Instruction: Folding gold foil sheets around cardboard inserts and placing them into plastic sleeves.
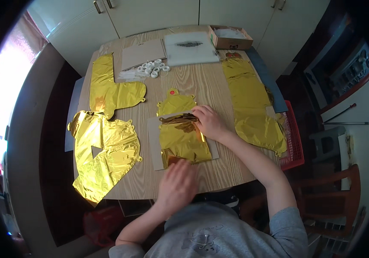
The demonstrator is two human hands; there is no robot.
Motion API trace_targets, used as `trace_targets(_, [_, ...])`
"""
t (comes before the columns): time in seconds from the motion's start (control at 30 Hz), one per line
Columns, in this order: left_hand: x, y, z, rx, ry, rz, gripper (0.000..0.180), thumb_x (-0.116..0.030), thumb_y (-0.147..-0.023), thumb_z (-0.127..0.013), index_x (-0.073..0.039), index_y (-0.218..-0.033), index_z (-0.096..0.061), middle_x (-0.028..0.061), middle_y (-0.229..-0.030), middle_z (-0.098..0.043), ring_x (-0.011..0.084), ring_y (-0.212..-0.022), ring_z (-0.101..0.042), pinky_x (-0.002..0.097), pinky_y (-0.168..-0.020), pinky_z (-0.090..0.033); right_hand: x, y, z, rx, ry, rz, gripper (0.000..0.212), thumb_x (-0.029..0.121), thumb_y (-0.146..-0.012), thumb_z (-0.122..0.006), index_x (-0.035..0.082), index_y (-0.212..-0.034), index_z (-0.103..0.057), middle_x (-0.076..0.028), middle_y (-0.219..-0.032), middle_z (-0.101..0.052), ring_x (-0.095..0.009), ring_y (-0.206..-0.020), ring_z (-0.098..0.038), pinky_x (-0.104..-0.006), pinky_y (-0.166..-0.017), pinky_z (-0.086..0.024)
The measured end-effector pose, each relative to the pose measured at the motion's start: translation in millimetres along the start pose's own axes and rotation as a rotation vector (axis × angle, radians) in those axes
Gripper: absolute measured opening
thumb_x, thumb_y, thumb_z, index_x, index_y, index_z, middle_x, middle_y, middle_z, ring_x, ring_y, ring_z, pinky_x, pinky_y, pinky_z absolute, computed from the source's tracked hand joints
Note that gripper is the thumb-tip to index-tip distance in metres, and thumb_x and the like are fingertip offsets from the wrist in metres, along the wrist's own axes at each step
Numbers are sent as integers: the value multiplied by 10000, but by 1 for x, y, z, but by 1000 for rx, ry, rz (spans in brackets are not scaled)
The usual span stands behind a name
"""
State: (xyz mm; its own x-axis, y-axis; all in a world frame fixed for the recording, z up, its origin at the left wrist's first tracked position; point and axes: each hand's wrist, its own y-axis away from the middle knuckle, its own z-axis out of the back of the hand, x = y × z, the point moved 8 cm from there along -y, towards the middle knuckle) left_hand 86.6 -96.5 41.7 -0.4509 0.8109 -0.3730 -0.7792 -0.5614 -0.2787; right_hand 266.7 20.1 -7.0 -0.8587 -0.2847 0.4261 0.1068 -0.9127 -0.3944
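Note:
A gold foil balloon [182, 139], flat and uninflated, lies folded over a grey-beige card [154, 146] in front of me. Beyond the card's far edge, its tabbed end [176, 103] with a small red dot sticks out. My right hand [210, 122] grips the foil and card at the far right corner, fingers bent over the fold. My left hand [178, 184], smeared by motion, is over the table's front edge, just below the balloon's near end; its fingers are not clear. More flat gold foil balloons lie to the left [109, 146] and right [253, 103].
White ribbon rolls [154, 68] and thin white strips lie at the back, near another card [143, 54] and a clear plastic pack [192, 48]. An open cardboard box [231, 38] stands at the back right. A red basket [294, 139] and a wooden chair [328, 202] are beyond the table's right side.

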Motion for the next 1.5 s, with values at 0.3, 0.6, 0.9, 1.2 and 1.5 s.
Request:
trace_targets(0.3, [9, -4, -39, 246, -153, 51, 802, -616, -793, -597, -135, -1415, -441, 117, -1480, -376, 448, -1400, -214, 700, -1067, -134, -6, 0, 2, -45, -53, -38, 253, 123, -829, -648, 8, -1046, -586, -115, -1120, -610, -310, -1099, -546, -399, -935, -457])
trace_targets(0.6, [17, -17, -47, 273, -184, 65, 818, -729, -790, -506, -256, -1449, -403, 134, -1535, -271, 492, -1415, -112, 757, -1026, -74, -17, -7, 2, -2, -101, -82, 372, 196, -820, -694, -9, -1107, -577, -146, -1132, -617, -328, -1073, -564, -414, -923, -466])
trace_targets(0.9, [18, -20, -49, 269, -188, 85, 907, -761, -777, -485, -192, -1472, -361, 159, -1533, -265, 511, -1407, -113, 764, -1018, -61, 4, 35, 19, 491, 10, -49, 1274, 590, -569, -828, 77, -1491, -114, -262, -1519, -164, -397, -1428, -142, -487, -1177, -140])
trace_targets(1.2, [19, -19, -47, 254, -173, 84, 941, -760, -767, -494, -133, -1458, -374, 158, -1529, -276, 507, -1409, -114, 759, -1025, -45, -13, 17, 15, 413, -20, -229, 1113, 479, -605, -847, 80, -1458, -253, -177, -1473, -298, -352, -1384, -245, -448, -1152, -234])
trace_targets(1.5, [19, -19, -44, 239, -150, 96, 830, -730, -769, -515, -253, -1440, -411, 132, -1527, -291, 503, -1412, -106, 773, -1018, -65, -44, -19, 6, 274, -29, -253, 708, 406, -629, -850, 94, -1177, -528, -71, -1079, -574, -269, -1090, -495, -397, -957, -381])
